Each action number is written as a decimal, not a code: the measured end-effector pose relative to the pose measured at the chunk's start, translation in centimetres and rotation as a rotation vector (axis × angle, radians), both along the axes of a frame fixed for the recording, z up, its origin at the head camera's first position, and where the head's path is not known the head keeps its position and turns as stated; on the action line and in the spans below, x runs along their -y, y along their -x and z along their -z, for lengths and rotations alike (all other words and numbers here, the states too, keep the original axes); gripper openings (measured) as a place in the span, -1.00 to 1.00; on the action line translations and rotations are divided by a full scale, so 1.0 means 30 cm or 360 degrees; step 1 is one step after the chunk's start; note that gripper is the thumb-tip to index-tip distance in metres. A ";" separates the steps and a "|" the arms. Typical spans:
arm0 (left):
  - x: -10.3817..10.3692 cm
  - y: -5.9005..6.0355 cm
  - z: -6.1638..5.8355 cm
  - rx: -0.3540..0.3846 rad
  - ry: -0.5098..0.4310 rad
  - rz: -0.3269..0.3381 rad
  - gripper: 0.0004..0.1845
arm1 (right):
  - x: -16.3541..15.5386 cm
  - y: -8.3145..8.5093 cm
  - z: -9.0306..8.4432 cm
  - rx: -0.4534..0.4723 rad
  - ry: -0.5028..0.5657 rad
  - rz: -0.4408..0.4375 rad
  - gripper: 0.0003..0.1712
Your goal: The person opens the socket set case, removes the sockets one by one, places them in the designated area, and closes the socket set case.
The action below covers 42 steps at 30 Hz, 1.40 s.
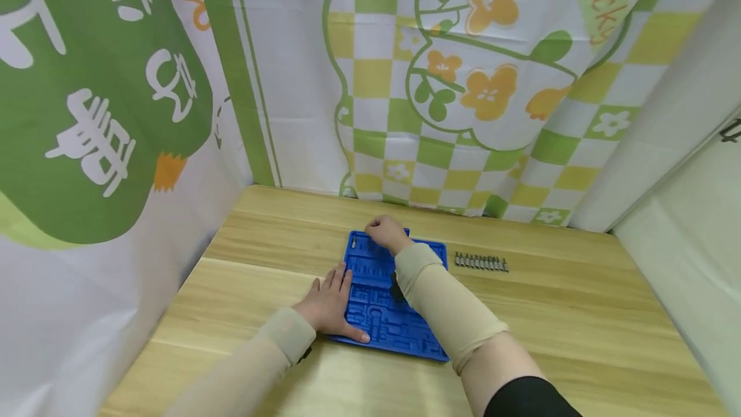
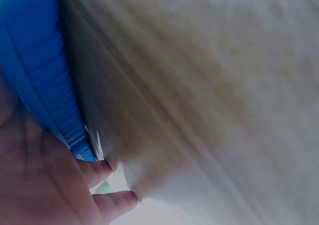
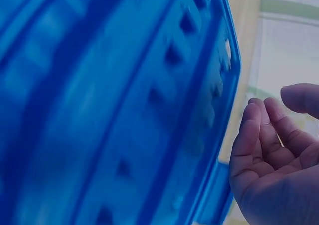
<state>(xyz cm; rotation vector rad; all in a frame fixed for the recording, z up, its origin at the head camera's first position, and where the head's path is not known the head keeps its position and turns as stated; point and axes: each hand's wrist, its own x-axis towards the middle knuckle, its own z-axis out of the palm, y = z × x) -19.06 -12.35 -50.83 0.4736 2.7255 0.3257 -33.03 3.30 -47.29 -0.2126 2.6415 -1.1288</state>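
A blue moulded plastic tool tray with many shaped recesses lies on the table. My left hand rests along its left edge with fingers spread and the thumb over the near corner. In the left wrist view, the palm is beside the tray's blue side. Over the tray's far edge is my right hand. In the right wrist view, that hand has loosely bent fingers, the thumb apart, and nothing visible between them. One small metal piece sits in the tray's far left corner.
A row of several small metal bits or sockets stands on the wooden table, right of the tray. Patterned curtains hang behind and at the left. A pale sheet borders the right side.
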 end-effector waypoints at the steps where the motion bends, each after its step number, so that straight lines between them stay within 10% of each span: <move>1: -0.001 0.001 0.001 -0.0002 0.0002 0.0003 0.49 | 0.011 -0.002 0.003 0.0011 -0.0009 -0.0010 -0.64; 14: 0.008 -0.008 0.016 -0.0058 -0.0031 0.0025 0.48 | 0.084 0.007 0.056 0.0061 -0.0211 -0.0031 -0.79; 30: 0.002 -0.004 0.005 -0.0029 0.0022 0.0015 0.47 | 0.139 -0.007 0.080 0.0239 0.0090 0.0287 -0.60; 37: -0.001 0.002 0.019 -0.0016 0.0015 0.0036 0.47 | 0.148 0.028 0.167 -0.0177 -0.0433 0.0055 -0.72; 42: 0.003 0.021 0.044 -0.0013 0.0011 0.0036 0.48 | 0.151 0.008 0.132 -0.0175 -0.0435 0.0106 -0.78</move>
